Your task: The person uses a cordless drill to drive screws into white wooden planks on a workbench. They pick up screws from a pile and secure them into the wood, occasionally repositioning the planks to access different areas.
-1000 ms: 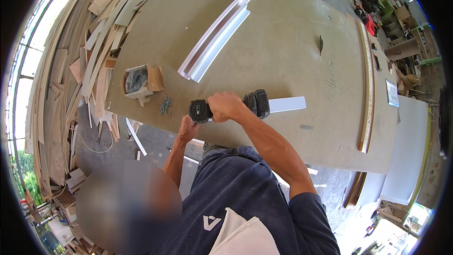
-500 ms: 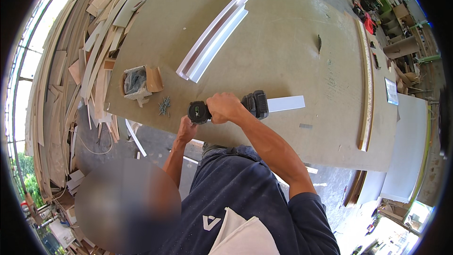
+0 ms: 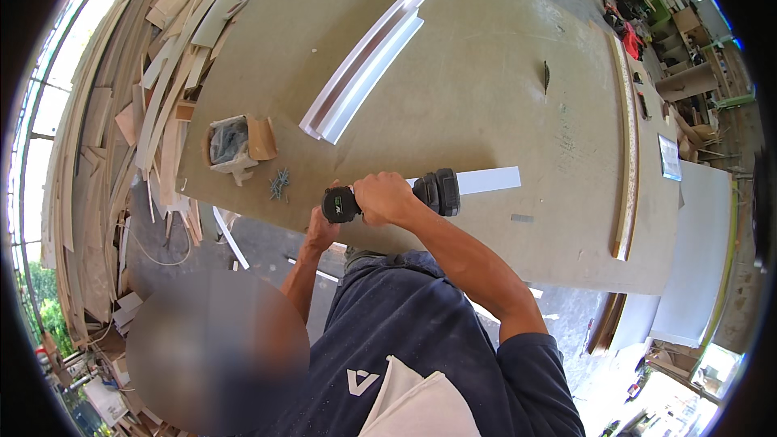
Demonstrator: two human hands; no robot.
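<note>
My right hand [image 3: 387, 197] grips the handle of a black cordless drill [image 3: 344, 204] at the near edge of a large brown board table [image 3: 453, 89]. The drill's battery end [image 3: 441, 191] points right, over a flat white strip [image 3: 486, 180] lying on the table. My left hand [image 3: 321, 231] sits just below the drill's head at the table edge, partly hidden by the tool; what it holds cannot be made out. A small pile of dark screws [image 3: 279, 184] lies to the left of the drill.
Two long white angled profiles [image 3: 368, 61] lie diagonally on the table. An open cardboard box [image 3: 235, 144] with a plastic bag stands at the left corner. A wooden strip [image 3: 627, 146] runs along the right side. Stacked boards [image 3: 154, 89] fill the left.
</note>
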